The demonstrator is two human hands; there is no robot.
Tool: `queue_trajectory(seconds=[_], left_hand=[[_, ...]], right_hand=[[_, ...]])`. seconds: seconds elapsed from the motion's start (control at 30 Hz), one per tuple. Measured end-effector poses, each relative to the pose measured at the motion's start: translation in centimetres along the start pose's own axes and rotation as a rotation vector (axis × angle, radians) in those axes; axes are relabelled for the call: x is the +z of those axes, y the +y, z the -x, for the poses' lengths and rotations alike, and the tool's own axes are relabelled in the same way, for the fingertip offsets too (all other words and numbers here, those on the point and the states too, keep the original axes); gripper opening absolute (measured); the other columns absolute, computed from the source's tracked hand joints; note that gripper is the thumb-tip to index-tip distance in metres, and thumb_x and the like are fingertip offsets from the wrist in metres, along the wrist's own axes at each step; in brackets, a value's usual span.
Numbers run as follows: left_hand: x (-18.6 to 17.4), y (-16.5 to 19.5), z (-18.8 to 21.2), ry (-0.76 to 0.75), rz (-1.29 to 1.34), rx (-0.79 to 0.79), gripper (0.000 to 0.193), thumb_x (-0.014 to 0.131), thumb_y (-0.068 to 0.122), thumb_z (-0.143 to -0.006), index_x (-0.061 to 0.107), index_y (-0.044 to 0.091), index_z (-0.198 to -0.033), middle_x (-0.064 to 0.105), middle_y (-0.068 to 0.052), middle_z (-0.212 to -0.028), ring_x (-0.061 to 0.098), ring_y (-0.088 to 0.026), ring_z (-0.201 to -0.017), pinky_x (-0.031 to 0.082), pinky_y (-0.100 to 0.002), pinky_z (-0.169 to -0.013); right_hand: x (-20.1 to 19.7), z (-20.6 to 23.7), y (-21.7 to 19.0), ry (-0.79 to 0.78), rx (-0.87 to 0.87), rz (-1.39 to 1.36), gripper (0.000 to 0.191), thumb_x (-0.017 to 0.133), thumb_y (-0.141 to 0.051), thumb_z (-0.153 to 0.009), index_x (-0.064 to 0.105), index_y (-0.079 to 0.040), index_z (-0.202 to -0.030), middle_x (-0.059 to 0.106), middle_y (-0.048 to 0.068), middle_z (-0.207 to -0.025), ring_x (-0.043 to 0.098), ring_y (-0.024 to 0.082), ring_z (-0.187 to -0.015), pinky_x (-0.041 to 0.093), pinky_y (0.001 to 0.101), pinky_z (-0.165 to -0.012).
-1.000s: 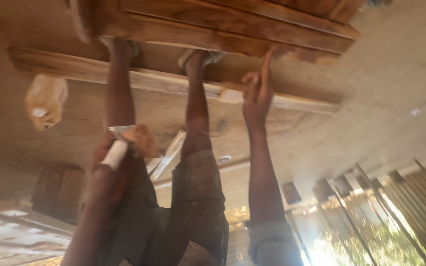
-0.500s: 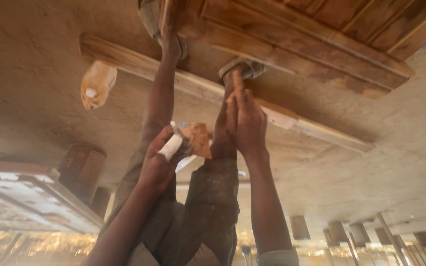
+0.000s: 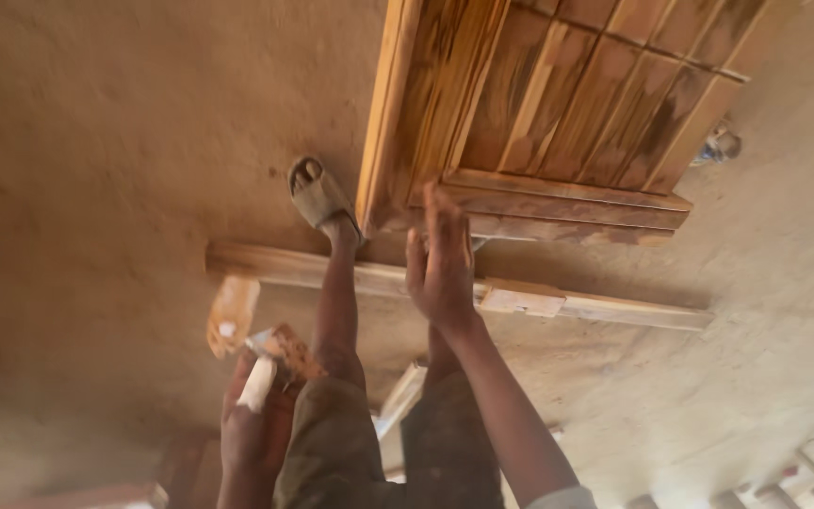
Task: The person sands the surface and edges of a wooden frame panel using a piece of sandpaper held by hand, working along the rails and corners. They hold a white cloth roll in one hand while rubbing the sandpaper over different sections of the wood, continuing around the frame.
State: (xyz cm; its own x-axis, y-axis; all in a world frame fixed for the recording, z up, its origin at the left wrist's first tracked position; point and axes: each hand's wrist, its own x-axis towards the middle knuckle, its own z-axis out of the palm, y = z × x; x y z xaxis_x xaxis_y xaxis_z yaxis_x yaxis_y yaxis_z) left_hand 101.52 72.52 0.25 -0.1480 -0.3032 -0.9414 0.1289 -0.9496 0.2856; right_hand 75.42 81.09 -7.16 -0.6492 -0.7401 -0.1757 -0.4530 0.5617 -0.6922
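Just ahead of the right hand [image 3: 442, 269], which is stretching flat with fingers loose and gripping nothing, the slatted wooden door panel [image 3: 558, 123] is lying on the dirt floor [image 3: 124, 141], its long axis running away up the view. Lower left, the left hand [image 3: 252, 424] is clenching a white-handled brush [image 3: 270, 363], well off the panel. Compared with half a second ago, the right hand is spreading closer to the panel's frame, and the panel is swinging to the upper right.
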Motion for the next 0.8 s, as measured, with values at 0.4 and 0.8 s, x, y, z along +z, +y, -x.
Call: queue_trajectory(seconds=[0.4, 0.8], left_hand=[[-7.9, 9.0, -4.8, -0.123, -0.003, 0.123, 0.045, 0.055, 0.018, -0.099, 0.053, 0.004, -0.142, 0.063, -0.012, -0.132, 0.063, -0.030, -0.118, 0.050, -0.055, -0.100], [11.9, 20.1, -9.4, -0.028, -0.291, 0.071, 0.043, 0.050, 0.017, -0.098, 0.055, 0.003, -0.138, 0.066, -0.011, -0.125, 0.065, -0.027, -0.115, 0.052, -0.050, -0.099]], right_hand=[[6.8, -7.3, -5.3, 0.220, -0.066, 0.027, 0.062, 0.055, -0.007, -0.104, 0.028, 0.004, -0.159, 0.032, 0.026, -0.163, 0.030, 0.045, -0.156, 0.031, 0.0539, -0.131], [4.3, -12.0, -6.6, 0.186, 0.136, -0.221, 0.059, 0.053, -0.011, -0.105, 0.029, 0.009, -0.156, 0.033, 0.032, -0.161, 0.036, 0.049, -0.150, 0.036, 0.0520, -0.124]])
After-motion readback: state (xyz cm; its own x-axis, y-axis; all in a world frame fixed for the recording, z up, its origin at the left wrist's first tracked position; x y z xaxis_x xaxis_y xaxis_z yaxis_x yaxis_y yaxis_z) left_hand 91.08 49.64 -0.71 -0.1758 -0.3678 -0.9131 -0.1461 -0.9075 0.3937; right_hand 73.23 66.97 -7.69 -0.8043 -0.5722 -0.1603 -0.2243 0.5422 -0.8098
